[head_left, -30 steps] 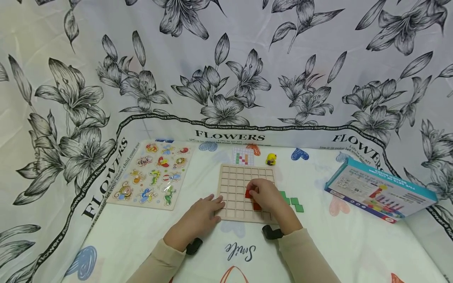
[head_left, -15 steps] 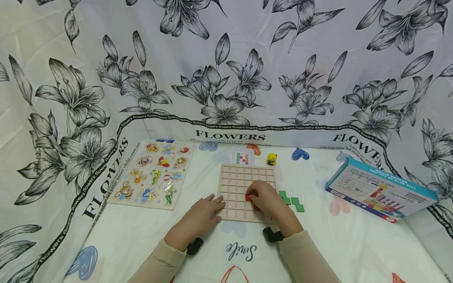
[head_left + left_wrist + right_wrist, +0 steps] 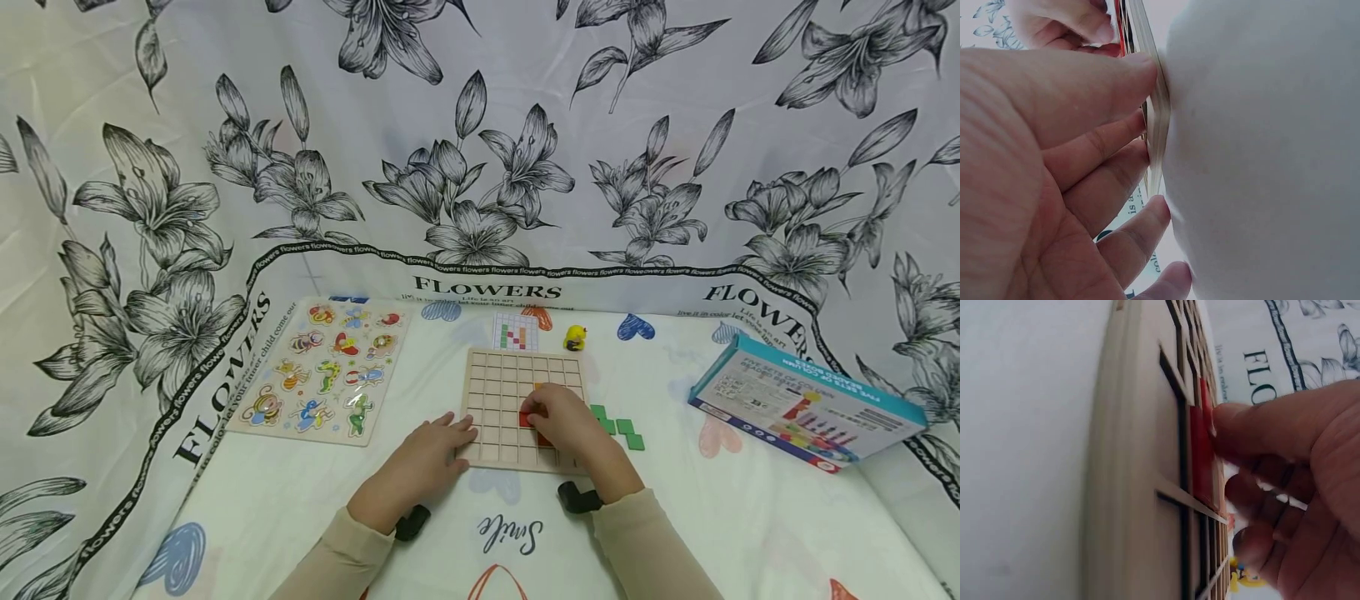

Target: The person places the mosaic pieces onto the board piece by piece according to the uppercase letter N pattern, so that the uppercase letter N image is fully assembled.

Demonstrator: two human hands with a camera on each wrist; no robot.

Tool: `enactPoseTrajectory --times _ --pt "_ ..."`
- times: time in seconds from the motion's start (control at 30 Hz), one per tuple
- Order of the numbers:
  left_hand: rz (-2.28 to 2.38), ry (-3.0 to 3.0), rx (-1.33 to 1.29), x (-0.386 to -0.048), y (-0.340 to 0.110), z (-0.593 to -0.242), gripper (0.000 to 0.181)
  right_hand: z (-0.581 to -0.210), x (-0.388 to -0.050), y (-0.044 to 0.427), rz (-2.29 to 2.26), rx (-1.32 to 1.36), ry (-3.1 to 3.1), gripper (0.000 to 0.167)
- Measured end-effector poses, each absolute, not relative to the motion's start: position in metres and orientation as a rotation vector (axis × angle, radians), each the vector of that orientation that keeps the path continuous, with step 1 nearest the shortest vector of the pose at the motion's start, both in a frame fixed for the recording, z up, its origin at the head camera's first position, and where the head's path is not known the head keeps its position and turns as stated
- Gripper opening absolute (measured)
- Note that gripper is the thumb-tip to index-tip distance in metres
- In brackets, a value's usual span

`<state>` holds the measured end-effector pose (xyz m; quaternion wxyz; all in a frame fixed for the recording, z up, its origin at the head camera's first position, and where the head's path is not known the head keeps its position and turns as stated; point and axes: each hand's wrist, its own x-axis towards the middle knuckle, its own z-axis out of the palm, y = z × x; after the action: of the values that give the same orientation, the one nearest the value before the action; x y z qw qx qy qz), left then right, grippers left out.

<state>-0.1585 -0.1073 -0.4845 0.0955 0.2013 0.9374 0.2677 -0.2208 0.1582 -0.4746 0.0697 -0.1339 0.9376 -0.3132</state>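
A square wooden grid board (image 3: pixel 491 427) lies on the cloth in the head view. My left hand (image 3: pixel 423 458) rests at its left edge with fingers spread; in the left wrist view the thumb (image 3: pixel 1122 81) touches the board's side. Curled over the right half of the grid, my right hand (image 3: pixel 566 421) pinches a small red square tile (image 3: pixel 524 419) at a cell. The right wrist view has the thumb (image 3: pixel 1241 425) against red, and a second red tile (image 3: pixel 1200 456) sits nearer in the grid. An orange piece (image 3: pixel 537 385) shows partly above the hand.
Several green tiles (image 3: pixel 625 426) lie right of the board. Behind it are a pattern card (image 3: pixel 515 332) and a small yellow toy (image 3: pixel 575 337). An insect picture puzzle (image 3: pixel 318 371) lies at left; a toy box (image 3: pixel 806 404) stands at right. Flowered cloth surrounds the table.
My right hand has shifted slightly down the board with the red tile, uncovering the orange piece above it. The left hand stays in place.
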Motion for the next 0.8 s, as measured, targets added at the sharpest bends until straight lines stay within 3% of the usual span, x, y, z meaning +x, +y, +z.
enactPoseTrajectory --times 0.13,0.3,0.63,0.8 --pt "0.799 2.775 0.619 -0.159 -0.107 -0.483 0.050 -0.452 -0.219 0.177 -1.116 -0.400 2.875 0.024" --pt "0.802 2.770 0.608 -0.159 -0.108 -0.483 0.050 -0.432 -0.214 0.210 -1.099 -0.272 2.942 0.025" --pt "0.801 2.765 0.590 -0.158 -0.109 -0.485 0.050 -0.471 -0.183 0.257 -0.885 -0.097 2.836 0.013" --pt "0.808 2.770 0.600 -0.158 -0.109 -0.483 0.050 -0.477 -0.174 0.262 -0.871 -0.044 2.824 0.018"
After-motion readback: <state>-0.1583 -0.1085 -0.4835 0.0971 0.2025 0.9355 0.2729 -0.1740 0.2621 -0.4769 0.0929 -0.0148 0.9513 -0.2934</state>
